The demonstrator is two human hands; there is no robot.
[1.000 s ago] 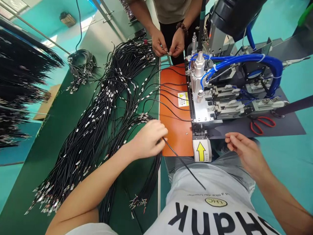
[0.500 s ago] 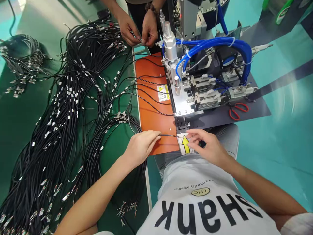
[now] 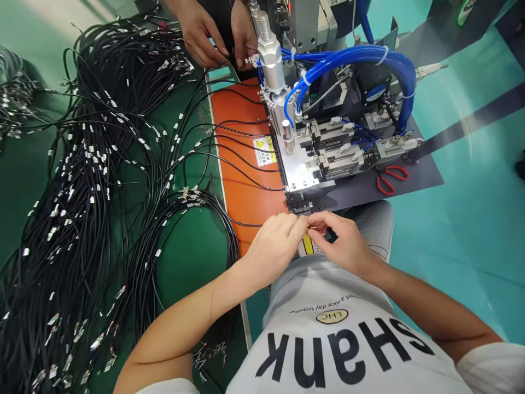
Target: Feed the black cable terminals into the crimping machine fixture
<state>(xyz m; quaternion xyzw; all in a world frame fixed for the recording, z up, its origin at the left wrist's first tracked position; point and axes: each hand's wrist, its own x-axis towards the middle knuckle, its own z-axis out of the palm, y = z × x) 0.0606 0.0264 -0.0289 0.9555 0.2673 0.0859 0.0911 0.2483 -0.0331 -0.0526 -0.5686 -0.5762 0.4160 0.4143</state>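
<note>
My left hand and my right hand meet fingertip to fingertip just below the black jaws of the metal machine. Both pinch the end of one thin black cable, which runs left across the orange mat toward the bundles. The cable tip between the fingers is mostly hidden. A yellow arrow label lies under my hands.
Large heaps of black cables with metal tags cover the green table to the left. Several cables run across the mat into the machine, which carries blue hoses. Red scissors lie right of it. Another person's hands work at the far end.
My left hand slid right along the cable from the mat's edge to the machine's front. My right hand came in from the right and met it, both now pinching the cable end.
</note>
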